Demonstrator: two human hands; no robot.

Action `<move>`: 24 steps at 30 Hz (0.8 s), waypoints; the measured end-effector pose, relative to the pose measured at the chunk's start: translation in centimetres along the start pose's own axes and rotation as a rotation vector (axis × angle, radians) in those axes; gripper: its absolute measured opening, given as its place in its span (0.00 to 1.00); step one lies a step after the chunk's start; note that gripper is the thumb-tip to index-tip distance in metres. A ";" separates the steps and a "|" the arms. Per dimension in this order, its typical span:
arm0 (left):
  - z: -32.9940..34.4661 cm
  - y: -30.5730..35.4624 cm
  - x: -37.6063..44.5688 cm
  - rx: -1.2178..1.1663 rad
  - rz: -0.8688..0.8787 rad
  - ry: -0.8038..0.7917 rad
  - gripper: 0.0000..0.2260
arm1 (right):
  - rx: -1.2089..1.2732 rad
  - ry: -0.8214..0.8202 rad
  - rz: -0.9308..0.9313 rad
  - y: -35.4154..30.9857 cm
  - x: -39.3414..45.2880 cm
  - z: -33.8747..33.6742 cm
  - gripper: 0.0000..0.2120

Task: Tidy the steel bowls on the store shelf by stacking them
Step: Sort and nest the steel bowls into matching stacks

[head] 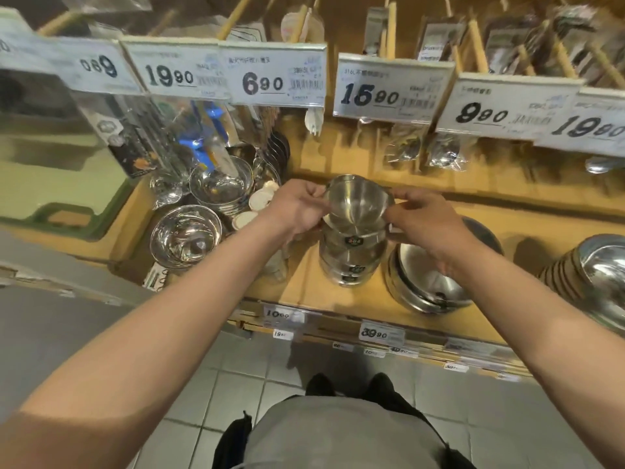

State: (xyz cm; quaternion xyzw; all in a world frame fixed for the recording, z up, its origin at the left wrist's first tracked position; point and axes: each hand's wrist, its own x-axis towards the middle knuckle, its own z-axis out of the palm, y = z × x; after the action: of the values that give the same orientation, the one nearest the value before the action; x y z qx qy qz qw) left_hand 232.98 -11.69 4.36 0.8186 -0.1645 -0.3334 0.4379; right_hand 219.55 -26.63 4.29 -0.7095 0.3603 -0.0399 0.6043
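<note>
- The small round brushed-steel bowl (358, 201) I hold sits atop a stack of matching steel bowls with dark labels (351, 262), at the middle of the shelf.
- My left hand (297, 208) pinches its rim at nine o'clock, fingers curled; my right hand (422, 218) pinches it at three o'clock.
- The tan wooden shelf (311, 286) carries shiny mirror-finish bowls (186, 235) at nine o'clock, and a tilted stack of wider steel bowls (426, 282) at four o'clock.
- White price tags (274, 79) hang at twelve o'clock; grey floor tiles (243, 374) lie below.

Left hand (297, 206) and right hand (422, 218) pinch a bowl's (358, 201) rim. Under them stands a stack (351, 258) on the shelf (304, 286).
</note>
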 end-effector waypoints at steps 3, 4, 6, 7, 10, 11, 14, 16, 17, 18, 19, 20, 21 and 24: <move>0.1 -1.3 -0.5 0.042 0.044 0.035 0.11 | -0.087 0.018 -0.019 0.7 0.1 0.4 0.13; 0.1 -1.7 -0.6 0.064 0.052 0.053 0.15 | -0.104 0.019 -0.017 0.8 0.0 0.6 0.13; 0.3 -2.3 -0.7 0.101 0.063 0.089 0.18 | -0.148 0.023 -0.013 1.1 0.1 0.8 0.13; 0.5 -2.5 -0.7 0.116 0.064 0.095 0.15 | -0.171 0.027 -0.011 1.3 0.1 0.9 0.11; 1.2 -2.8 -0.5 0.184 0.052 0.131 0.10 | -0.241 0.047 -0.007 1.9 0.4 1.0 0.08; 1.4 -3.0 -0.4 0.211 0.051 0.151 0.11 | -0.273 0.051 -0.010 2.1 0.6 1.1 0.08; 1.6 -3.4 0.0 0.301 0.064 0.196 0.11 | -0.388 0.058 -0.026 2.0 0.9 1.5 0.13; 1.5 -3.5 0.1 0.366 0.077 0.201 0.12 | -0.420 0.060 -0.036 2.0 1.2 1.5 0.15; 1.5 -3.6 0.1 0.372 0.081 0.196 0.12 | -0.433 0.061 -0.039 2.0 1.3 1.4 0.15; 1.4 -3.7 0.1 0.343 0.079 0.180 0.12 | -0.453 0.058 -0.038 1.9 1.3 1.4 0.15; 1.4 -3.7 0.1 0.287 0.068 0.152 0.12 | -0.468 0.055 -0.033 1.8 1.3 1.3 0.15; 1.3 -3.7 0.1 0.218 0.050 0.120 0.11 | -0.469 0.055 -0.023 1.7 1.3 1.3 0.15; 1.3 -3.6 0.0 0.159 0.033 0.090 0.11 | -0.454 0.051 -0.013 1.6 1.3 1.3 0.14; 1.3 -3.5 0.0 0.039 -0.010 0.044 0.10 | -0.396 0.032 0.009 1.5 1.0 1.7 0.12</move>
State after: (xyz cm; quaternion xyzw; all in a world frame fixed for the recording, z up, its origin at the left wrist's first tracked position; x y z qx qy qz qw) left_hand 231.97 -10.49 0.92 0.8349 -0.1570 -0.3143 0.4237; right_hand 220.46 -25.84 2.16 -0.8123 0.3737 0.0231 0.4471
